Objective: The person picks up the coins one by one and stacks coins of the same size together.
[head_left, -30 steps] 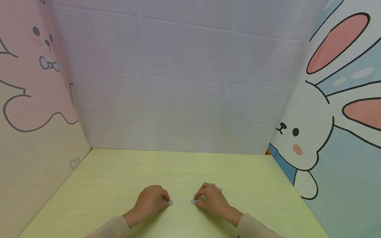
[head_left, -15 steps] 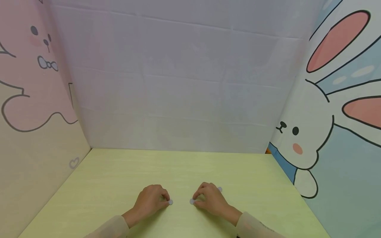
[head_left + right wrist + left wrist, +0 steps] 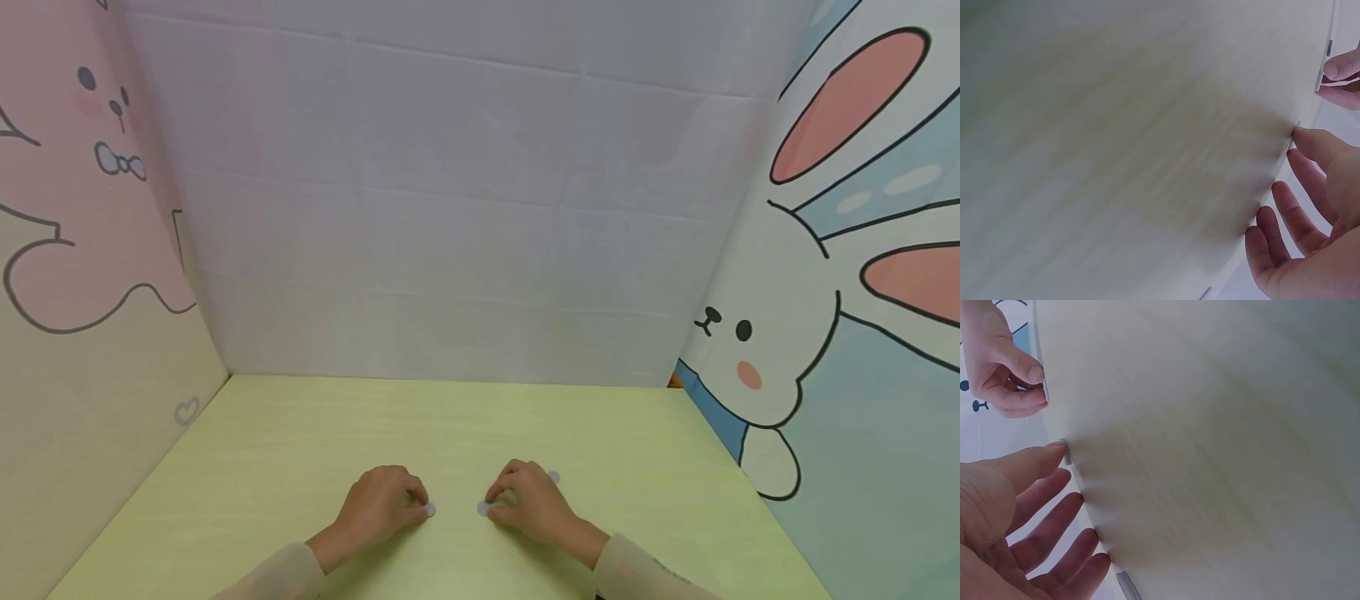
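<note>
head view: two small pale grey discs sit low centre of the frame on the yellow-green table (image 3: 300, 433), a narrow gap of bare table between them. left disc (image 3: 430, 510) is at the thumb tip of the left hand (image 3: 378, 504); right disc (image 3: 483, 507) is at the thumb tip of the right hand (image 3: 528, 500). a third disc (image 3: 553, 477) peeks out just beyond the right hand's knuckles, flat on the table.

grip state: both hands rest knuckles-up on the table, fingers curled under, fingertips down on the surface. left wrist view shows the left thumb (image 3: 1029, 464) touching the edge of its disc (image 3: 1067, 454), other fingers only loosely bent and spread, so it reads as a light touch, not a full pinch. right wrist view gives the same for the right thumb (image 3: 1316, 142) against its disc (image 3: 1291, 142). whether either disc is lifted or just pressed flat: cannot tell, both look flush with the table.

progress, as a judgement: looks like a starting or resting pose. discs are on the table, none stacked, none carried, none clearly off the surface. nothing reads as done; any lifting, moving or placing of the discs is all still to do.

outward: table is fenced by a white creased backdrop (image 3: 465, 208) at upper centre, a pink cartoon panel (image 3: 82, 208) at left, a blue rabbit panel (image 3: 847, 292) at right. pale sleeves (image 3: 277, 575) cover both forearms at the bottom edge.
</note>
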### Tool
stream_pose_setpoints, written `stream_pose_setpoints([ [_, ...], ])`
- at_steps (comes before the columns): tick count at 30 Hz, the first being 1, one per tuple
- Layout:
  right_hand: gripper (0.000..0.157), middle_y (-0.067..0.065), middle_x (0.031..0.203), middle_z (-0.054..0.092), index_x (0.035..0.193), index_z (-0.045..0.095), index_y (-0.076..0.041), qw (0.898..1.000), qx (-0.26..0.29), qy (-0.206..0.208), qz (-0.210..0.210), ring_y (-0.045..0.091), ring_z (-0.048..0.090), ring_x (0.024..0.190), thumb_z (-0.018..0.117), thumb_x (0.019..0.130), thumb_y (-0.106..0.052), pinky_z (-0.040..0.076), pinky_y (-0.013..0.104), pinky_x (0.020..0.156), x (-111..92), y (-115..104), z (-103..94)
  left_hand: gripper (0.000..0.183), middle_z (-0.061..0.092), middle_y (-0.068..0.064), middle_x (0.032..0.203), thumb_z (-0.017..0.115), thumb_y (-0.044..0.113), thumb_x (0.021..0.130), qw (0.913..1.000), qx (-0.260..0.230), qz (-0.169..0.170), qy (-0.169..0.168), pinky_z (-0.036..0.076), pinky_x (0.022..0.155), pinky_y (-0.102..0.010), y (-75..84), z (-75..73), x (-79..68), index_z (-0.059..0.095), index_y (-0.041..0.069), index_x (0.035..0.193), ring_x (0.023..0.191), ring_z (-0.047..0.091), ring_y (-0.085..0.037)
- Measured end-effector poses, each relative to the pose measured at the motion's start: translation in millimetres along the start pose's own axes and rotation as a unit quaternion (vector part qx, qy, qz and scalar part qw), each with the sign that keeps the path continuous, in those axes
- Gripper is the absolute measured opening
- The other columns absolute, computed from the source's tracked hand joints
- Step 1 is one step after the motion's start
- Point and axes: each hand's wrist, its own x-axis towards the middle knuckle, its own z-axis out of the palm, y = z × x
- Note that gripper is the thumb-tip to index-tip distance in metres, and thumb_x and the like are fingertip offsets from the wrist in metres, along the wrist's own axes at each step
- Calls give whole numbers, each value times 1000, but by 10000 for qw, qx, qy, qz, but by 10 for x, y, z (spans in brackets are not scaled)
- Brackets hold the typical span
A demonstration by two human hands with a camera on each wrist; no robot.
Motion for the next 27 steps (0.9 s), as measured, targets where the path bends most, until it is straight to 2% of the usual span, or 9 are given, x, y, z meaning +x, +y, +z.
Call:
stream_pose_setpoints([
  [10,8,-11,99,66,91,84,-22,10000,59,-24,33,13,55,92,90,86,-21,47,28,79,4,-3,-4,18,73,12,88,93,27,79,9999,79,98,-13,55,66,-33,59,28,55,84,22,94,84,65,-13],
  [19,7,-10,98,66,92,84,-22,10000,63,-5,41,12,54,93,89,86,-22,47,28,80,-2,-9,-14,23,75,6,92,96,27,77,9997,178,168,4,54,61,-35,227,79,161,84,21,96,84,64,-17],
  [27,7,-10,99,66,92,84,-23,10000,59,-14,33,13,55,93,89,87,-21,47,28,80,2,3,-9,23,76,4,93,95,28,78,9996,123,206,-116,55,62,-37,346,143,241,84,21,96,86,65,-19],
])
